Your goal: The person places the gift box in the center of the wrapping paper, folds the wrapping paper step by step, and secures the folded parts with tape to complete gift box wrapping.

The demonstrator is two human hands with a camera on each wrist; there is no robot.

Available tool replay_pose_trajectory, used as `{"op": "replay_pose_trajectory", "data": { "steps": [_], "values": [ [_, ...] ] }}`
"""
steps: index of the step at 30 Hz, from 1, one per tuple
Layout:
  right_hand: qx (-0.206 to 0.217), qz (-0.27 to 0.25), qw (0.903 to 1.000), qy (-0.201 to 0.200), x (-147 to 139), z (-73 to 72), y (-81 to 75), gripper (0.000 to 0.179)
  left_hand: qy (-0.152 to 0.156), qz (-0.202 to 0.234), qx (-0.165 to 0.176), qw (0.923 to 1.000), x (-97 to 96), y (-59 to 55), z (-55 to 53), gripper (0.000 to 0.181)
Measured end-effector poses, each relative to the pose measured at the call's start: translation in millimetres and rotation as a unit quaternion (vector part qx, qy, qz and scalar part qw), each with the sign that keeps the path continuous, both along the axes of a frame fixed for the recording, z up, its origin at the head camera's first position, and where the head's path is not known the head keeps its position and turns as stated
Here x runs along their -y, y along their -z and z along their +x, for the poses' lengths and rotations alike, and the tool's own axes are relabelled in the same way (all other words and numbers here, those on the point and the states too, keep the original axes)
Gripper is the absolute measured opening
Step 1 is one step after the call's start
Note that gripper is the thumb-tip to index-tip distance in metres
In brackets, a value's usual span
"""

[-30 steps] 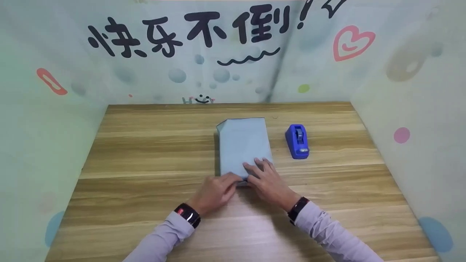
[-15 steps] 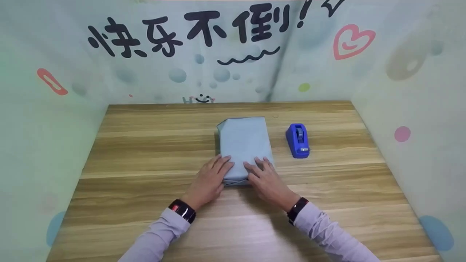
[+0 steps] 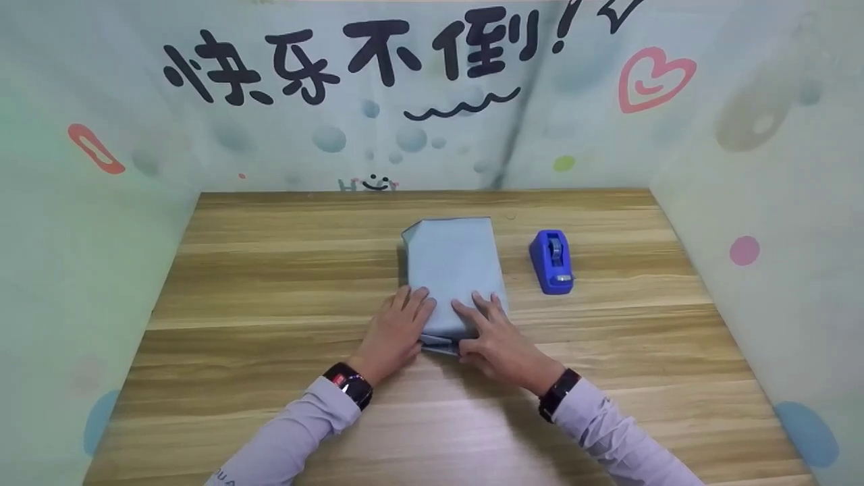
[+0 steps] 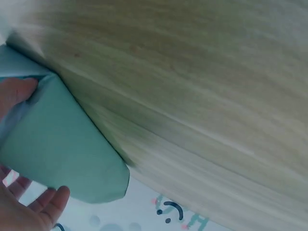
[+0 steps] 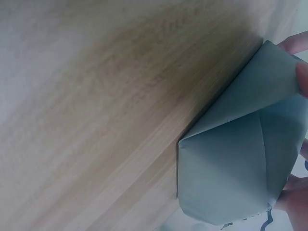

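Observation:
A box-shaped parcel wrapped in light blue paper (image 3: pixel 451 270) lies at mid-table, one corner fold showing at its far left. My left hand (image 3: pixel 391 337) rests on its near left corner, fingers extended over the top. In the left wrist view, the left thumb (image 4: pixel 19 90) presses at the folded near end. My right hand (image 3: pixel 503 347) lies on the near right corner, fingers spread on top and thumb low at the end. Seen from the right wrist, a triangular paper flap (image 5: pixel 250 91) slants across that end, with the right thumb (image 5: pixel 303 77) against it.
A blue tape dispenser (image 3: pixel 552 262) with a roll of tape stands right of the parcel on the wood-grain table (image 3: pixel 270 270). Printed panels (image 3: pixel 378 135) with black characters and coloured spots rise behind and on both sides.
My left hand has moved from the near end's middle onto the left corner. My right thumb has shifted down along the end, and the flap there now stands out more. The parcel stays put.

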State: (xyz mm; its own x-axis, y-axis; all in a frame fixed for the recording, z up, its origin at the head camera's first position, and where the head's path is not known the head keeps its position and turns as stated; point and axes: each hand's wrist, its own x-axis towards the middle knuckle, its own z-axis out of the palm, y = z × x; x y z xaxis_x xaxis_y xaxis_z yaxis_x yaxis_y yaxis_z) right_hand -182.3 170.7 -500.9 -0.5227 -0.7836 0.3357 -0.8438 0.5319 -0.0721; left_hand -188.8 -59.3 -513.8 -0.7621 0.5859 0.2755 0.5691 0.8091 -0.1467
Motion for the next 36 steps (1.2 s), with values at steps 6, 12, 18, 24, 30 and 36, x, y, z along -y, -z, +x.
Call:
{"op": "replay_pose_trajectory", "data": {
  "steps": [6, 12, 18, 24, 30, 36],
  "values": [
    [0.002, -0.006, 1.0000, -0.005, 0.4, 1.6, 0.9, 0.006, -0.013, -0.017, -0.032, 0.9993, -7.2, -1.1, -3.5, 0.074],
    [0.010, -0.014, 0.9998, 0.010, 3.6, 2.0, -1.1, 0.006, -0.004, 0.009, -0.060, 0.9981, -16.3, -0.9, -10.9, 0.073],
    [-0.006, -0.020, 0.9987, 0.047, 7.3, 2.4, 0.3, 0.006, 0.014, 0.114, 0.072, 0.9908, -12.4, -12.8, -17.4, 0.054],
    [-0.030, -0.027, 0.9962, 0.077, 12.2, 2.9, 3.2, 0.005, 0.040, 0.144, 0.180, 0.9722, -3.3, -27.5, -19.4, 0.064],
    [-0.090, -0.026, 0.9910, 0.096, 17.2, 1.1, 5.6, 0.013, -0.018, -0.023, 0.017, 0.9994, -24.2, -20.8, -7.3, 0.081],
    [-0.077, -0.046, 0.9904, 0.105, 13.2, -5.1, 1.5, 0.021, -0.042, -0.032, -0.031, 0.9981, -33.9, -20.6, -5.9, 0.064]
  ]
}}
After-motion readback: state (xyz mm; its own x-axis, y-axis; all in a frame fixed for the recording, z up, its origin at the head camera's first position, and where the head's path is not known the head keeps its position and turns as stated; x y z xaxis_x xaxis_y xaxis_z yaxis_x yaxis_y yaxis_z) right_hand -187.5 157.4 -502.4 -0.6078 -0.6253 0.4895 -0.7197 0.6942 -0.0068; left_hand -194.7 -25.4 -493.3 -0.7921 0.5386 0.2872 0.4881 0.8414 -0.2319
